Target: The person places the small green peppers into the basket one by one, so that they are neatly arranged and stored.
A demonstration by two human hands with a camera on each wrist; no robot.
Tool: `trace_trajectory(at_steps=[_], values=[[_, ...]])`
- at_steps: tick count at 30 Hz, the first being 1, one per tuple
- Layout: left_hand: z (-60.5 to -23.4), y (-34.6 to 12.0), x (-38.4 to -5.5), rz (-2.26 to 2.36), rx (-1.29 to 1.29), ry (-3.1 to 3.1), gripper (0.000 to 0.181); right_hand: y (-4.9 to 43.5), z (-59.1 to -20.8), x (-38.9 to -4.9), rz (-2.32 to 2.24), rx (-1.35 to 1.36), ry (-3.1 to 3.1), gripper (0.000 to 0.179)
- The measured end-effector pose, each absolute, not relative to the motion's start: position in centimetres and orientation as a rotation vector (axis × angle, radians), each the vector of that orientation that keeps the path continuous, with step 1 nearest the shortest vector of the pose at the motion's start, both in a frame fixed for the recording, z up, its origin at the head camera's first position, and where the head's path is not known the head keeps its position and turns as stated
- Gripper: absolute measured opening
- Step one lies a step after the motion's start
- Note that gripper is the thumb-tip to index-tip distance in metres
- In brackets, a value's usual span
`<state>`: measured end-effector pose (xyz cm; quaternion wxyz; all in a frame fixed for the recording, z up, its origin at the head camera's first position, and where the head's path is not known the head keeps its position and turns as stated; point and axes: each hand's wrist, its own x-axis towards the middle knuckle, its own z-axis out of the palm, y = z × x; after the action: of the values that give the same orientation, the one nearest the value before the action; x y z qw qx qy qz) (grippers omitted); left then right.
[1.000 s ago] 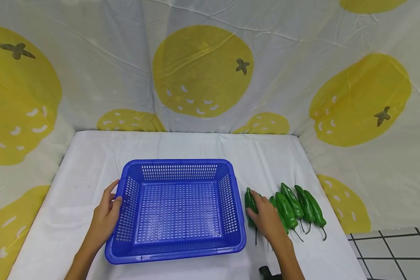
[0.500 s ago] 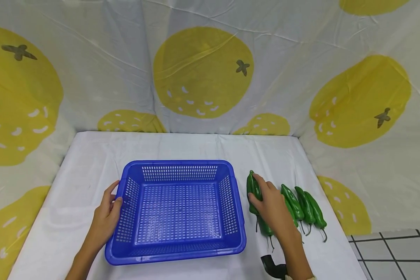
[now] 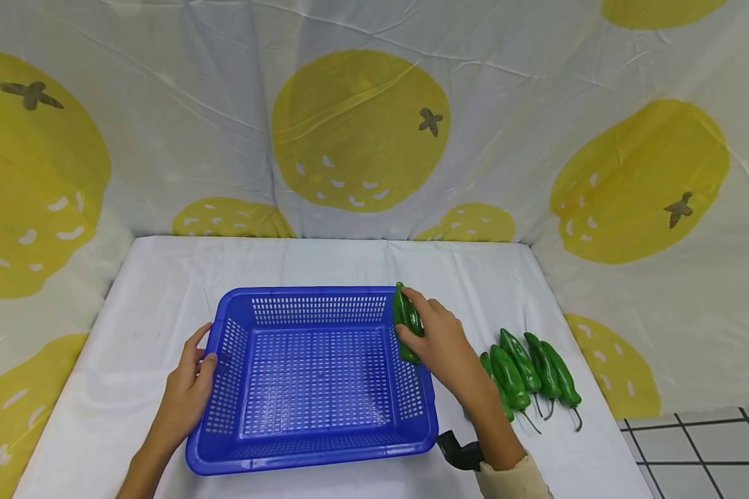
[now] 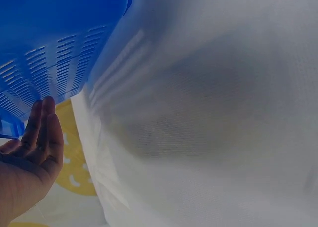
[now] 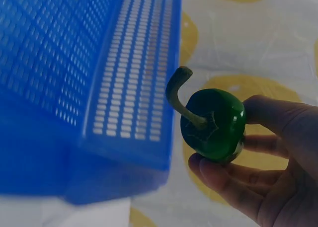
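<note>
A blue plastic basket (image 3: 312,381) with slotted walls sits on the white cloth, nothing inside it. My left hand (image 3: 187,388) touches the basket's left side, thumb at the rim; the left wrist view shows its fingers (image 4: 45,120) fairly straight against the outer wall. Between thumb and fingers, my right hand (image 3: 440,339) grips a green pepper (image 3: 404,326) over the basket's right rim. Seen from the right wrist, the pepper's curved stem (image 5: 177,90) points toward the camera, beside the slotted wall. Several more green peppers (image 3: 524,367) lie to the right, partly behind my right forearm.
White cloth (image 3: 162,277) covers the table, and a fabric backdrop with yellow fruit prints (image 3: 362,138) rises behind and at both sides. A black curved piece (image 3: 458,452) shows by my right wrist. Tiled floor (image 3: 705,450) appears at lower right.
My right hand has lifted a green pepper from the near end of the row and carried it left, over the basket's right rim. The left hand and basket stay put.
</note>
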<state>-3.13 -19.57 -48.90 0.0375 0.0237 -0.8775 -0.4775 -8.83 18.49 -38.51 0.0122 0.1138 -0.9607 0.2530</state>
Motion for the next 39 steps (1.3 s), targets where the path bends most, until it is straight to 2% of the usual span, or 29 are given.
trace_trajectory(at_steps=[10,22,39], values=[[-48.8,-19.6,-3.3,-1.438,0.076,-2.707,0.053,13.4,-39.5,-10.6,0.946,0.580,-3.016,0.062],[-49.0,-19.8,-3.3,-1.412,0.058,-2.705,0.053,8.5,-40.5,-12.0,1.123,0.815,-3.055,0.047],[-48.9,-19.8,-3.3,-1.442,0.063,-2.721,0.053,4.3,-42.4,-13.5,1.376,1.115,-2.952,0.035]])
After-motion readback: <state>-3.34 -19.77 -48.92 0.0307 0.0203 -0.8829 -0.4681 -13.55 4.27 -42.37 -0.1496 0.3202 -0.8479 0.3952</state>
